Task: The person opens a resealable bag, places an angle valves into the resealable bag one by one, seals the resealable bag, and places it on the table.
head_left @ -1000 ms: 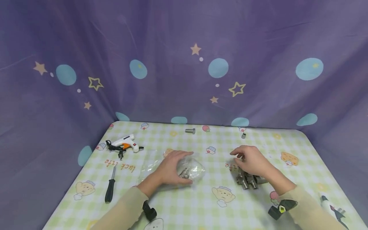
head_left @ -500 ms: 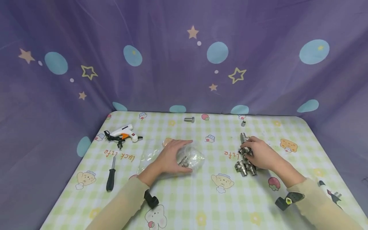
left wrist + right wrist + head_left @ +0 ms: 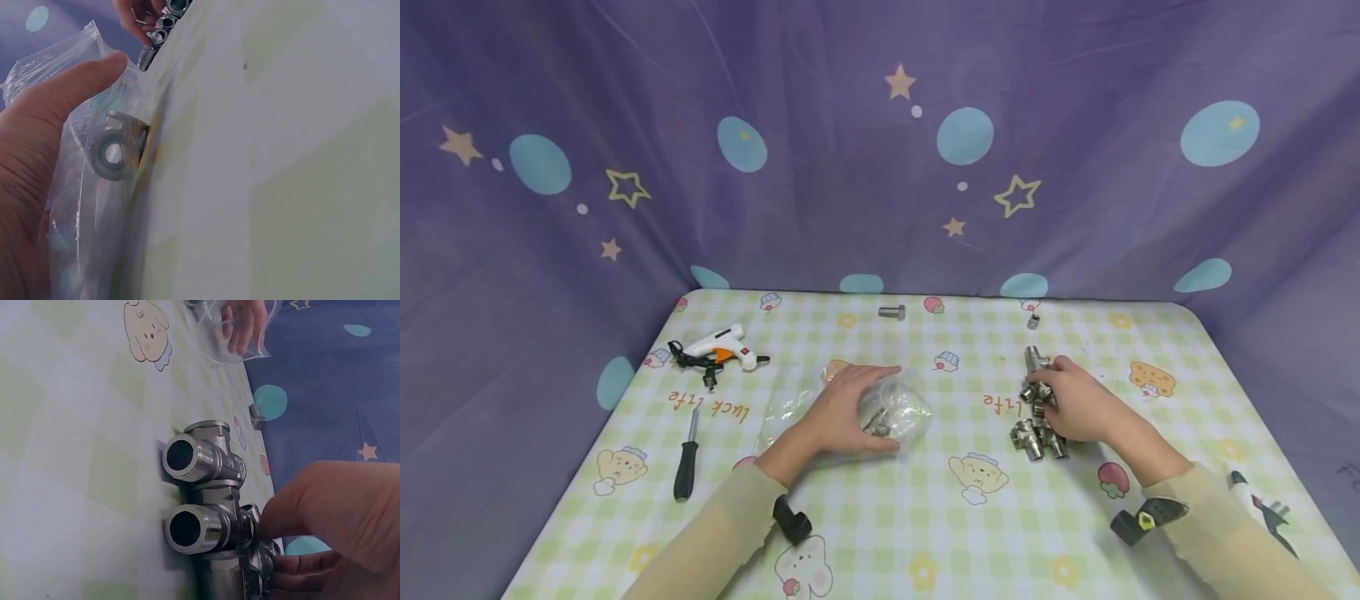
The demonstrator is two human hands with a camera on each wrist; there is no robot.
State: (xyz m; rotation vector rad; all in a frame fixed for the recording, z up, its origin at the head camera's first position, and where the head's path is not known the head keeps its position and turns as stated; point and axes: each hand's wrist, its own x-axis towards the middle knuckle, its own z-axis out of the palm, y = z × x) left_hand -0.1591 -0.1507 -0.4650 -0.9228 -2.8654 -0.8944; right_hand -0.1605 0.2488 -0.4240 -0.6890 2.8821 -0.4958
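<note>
My left hand (image 3: 842, 412) curves around a clear plastic bag (image 3: 913, 410) at the middle of the table, thumb and fingers wide apart. Inside the bag lies a metal fitting (image 3: 876, 422); its round, ring-like end (image 3: 98, 154) shows through the plastic in the left wrist view. On the right, my right hand (image 3: 1078, 404) grips one metal pipe fitting (image 3: 1039, 390) in a cluster, its fingertips partly hidden behind the metal. Nearer me in the same cluster sit tee-shaped pipe fittings (image 3: 1027, 437), whose threaded open ends (image 3: 199, 459) face the right wrist camera.
A white glue gun (image 3: 722, 343) with a black cord lies back left, and a black-handled screwdriver (image 3: 687, 475) in front of it. A hex bolt (image 3: 892, 312) and a small metal piece (image 3: 1033, 322) lie near the back edge. A white-and-dark object (image 3: 1258, 508) lies at the right edge.
My right hand has come down onto the cluster of fittings and now grips one there. The left hand stays at the bag. The head view has tilted downward.
</note>
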